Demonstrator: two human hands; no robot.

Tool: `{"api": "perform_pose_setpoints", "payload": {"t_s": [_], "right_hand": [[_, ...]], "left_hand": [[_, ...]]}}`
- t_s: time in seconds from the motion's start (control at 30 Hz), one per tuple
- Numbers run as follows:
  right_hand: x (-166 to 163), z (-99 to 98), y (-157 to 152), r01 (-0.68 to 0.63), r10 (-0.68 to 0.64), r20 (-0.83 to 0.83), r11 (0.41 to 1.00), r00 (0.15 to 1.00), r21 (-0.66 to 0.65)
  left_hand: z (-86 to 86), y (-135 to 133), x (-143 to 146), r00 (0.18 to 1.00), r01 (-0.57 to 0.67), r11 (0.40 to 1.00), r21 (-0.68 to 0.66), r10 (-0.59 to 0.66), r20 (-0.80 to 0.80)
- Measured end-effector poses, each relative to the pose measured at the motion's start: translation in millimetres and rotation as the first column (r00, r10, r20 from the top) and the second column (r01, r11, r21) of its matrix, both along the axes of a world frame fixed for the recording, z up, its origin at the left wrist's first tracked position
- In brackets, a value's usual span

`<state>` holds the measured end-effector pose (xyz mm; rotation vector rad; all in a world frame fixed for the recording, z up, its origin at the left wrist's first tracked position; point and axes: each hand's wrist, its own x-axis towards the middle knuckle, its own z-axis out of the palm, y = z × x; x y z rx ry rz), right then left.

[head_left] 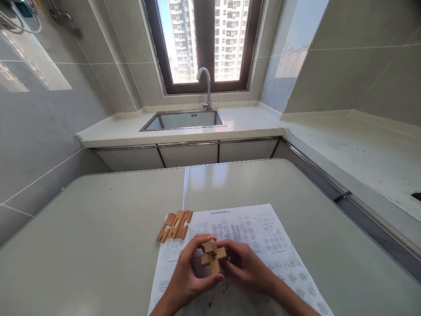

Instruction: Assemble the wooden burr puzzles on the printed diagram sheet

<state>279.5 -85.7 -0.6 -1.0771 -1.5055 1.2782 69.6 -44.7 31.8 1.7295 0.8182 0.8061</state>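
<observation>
A small wooden burr puzzle (pixel 214 258) of interlocking light blocks is held up between my two hands, above a printed sheet. My left hand (pixel 194 272) curls round its left side, with the fingers on top and the thumb under the lower block. From the right, my right hand (pixel 245 265) grips it with bent fingers; part of that grip is hidden behind the blocks. The printed instruction sheet (pixel 276 237) lies on the table and carries many small line diagrams. Several flat, notched wooden pieces (pixel 175 225) lie side by side at the sheet's upper left corner.
The pale table (pixel 98 228) has a seam running away from me. Beyond it stands a white counter (pixel 246 118) with a metal sink (pixel 187 119) and a curved faucet (pixel 208 87) under a window. Another counter (pixel 371 149) runs along the right.
</observation>
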Motion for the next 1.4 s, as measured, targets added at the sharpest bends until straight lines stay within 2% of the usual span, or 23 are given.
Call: {"api": "perform_pose_setpoints", "payload": {"t_s": [0.27,0.6,0.87,1.17,1.4], "right_hand": [[1.4,4.1,1.0,0.012,-0.014,0.047,0.999,0.999,0.046],[1.9,9.3,-0.8,-0.056,0.056,0.006,0.998,0.998,0.001],[1.4,5.6,1.1,0.046,-0.047,0.091,0.999,0.995,0.012],[-0.3,4.8,0.0,0.088,-0.098,0.167,0.994,0.981,0.066],[2.2,4.5,0.7,0.092,-0.097,0.126,0.995,0.987,0.047]], "left_hand": [[3.3,0.4,-0.3,0.999,0.028,1.0,0.003,-0.028,-0.025],[2.0,1.4,-0.6,1.0,-0.028,0.999,-0.028,0.028,0.006],[5.1,2.3,0.1,1.0,-0.017,0.998,-0.056,0.018,0.015],[4.7,1.5,-0.2,1.0,0.013,0.999,-0.043,-0.014,-0.012],[8.2,2.5,1.0,1.0,0.025,0.998,-0.049,-0.026,-0.014]]}}
